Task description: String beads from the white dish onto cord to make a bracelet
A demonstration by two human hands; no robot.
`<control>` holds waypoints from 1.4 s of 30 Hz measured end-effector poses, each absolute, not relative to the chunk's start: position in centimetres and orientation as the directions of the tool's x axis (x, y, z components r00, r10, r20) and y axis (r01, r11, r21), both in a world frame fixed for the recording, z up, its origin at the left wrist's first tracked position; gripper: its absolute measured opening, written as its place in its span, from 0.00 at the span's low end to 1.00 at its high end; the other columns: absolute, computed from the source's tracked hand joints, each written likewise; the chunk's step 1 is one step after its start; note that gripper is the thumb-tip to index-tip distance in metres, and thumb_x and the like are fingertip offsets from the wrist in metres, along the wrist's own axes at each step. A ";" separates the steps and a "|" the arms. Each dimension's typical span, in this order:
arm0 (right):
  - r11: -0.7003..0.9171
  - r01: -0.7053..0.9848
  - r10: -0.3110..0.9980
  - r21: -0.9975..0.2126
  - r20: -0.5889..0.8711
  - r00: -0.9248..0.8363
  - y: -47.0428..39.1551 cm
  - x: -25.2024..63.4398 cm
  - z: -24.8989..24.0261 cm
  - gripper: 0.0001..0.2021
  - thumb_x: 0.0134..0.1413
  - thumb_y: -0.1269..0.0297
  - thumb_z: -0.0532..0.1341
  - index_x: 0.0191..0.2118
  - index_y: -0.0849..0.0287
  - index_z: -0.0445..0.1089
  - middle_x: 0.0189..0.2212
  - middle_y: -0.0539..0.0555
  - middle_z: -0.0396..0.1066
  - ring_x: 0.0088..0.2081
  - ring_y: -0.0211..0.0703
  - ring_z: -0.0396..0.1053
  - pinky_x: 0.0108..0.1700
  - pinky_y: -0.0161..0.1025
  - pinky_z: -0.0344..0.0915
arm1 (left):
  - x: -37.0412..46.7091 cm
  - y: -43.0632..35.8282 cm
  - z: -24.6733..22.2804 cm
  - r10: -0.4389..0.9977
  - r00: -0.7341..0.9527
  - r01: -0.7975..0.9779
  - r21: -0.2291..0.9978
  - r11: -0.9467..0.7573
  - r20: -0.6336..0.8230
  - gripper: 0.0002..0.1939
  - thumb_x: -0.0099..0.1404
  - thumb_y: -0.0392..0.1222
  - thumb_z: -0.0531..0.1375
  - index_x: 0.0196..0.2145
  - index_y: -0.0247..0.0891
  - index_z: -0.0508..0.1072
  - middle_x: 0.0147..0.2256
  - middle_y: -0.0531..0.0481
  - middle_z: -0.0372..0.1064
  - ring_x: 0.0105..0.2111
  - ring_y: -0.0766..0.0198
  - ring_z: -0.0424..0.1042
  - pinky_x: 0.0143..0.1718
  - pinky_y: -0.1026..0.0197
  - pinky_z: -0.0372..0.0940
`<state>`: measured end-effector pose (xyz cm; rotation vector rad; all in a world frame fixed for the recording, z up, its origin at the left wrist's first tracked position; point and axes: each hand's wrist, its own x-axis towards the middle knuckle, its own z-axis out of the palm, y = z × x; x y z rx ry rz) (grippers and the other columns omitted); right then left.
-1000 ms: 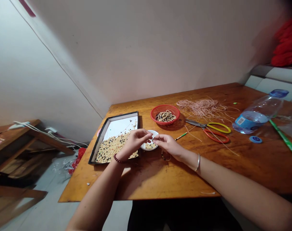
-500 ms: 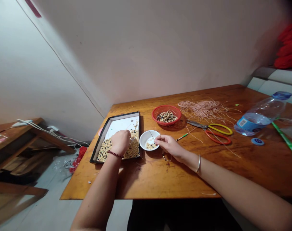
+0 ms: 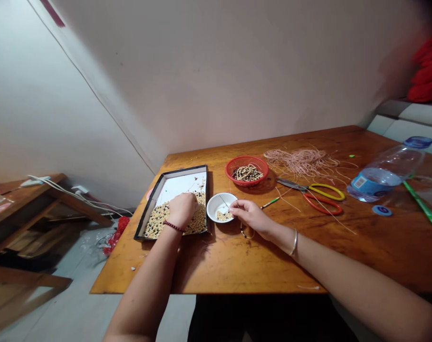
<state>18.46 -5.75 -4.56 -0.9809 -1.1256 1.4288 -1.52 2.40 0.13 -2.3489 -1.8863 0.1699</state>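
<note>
My left hand (image 3: 183,209) is down among the beads (image 3: 158,221) in the black-edged tray (image 3: 207,199). Its fingers are bent together, and whatever lies between them is hidden. Pinched in my right hand (image 3: 250,213) is a thin needle (image 3: 224,200), whose far end reaches over the white bowl (image 3: 209,209). A few pale and dark beads (image 3: 223,216) lie in that bowl. Below and beside my right hand hangs a strung length of beads (image 3: 243,232) on thread, and a green-ended strand (image 3: 270,203) rests on the table just past the fingers.
Behind the bowl stands a red basket (image 3: 228,174) of strung beads. Further right lie pink cord (image 3: 304,161), scissors (image 3: 319,197) with yellow and red handles, a blue cap (image 3: 381,210) and a tilted-looking plastic bottle (image 3: 376,178). The wooden table's front edge (image 3: 130,292) is close.
My left hand has shifted slightly within the tray, its fingers still bunched. My right hand keeps its hold on the needle over the bowl. The whole view has moved a little.
</note>
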 end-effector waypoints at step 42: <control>0.193 0.157 0.977 -0.969 0.205 0.060 -6.3 18.7 -5.0 0.06 0.44 0.64 0.61 0.24 0.59 0.64 0.16 0.45 0.57 0.19 0.33 0.53 0.22 0.32 0.49 | 1.6 1.2 -0.3 0.818 0.572 0.179 0.983 -0.044 -0.067 0.17 0.52 0.48 0.67 0.32 0.31 0.74 0.28 0.49 0.71 0.26 0.70 0.66 0.28 0.67 0.60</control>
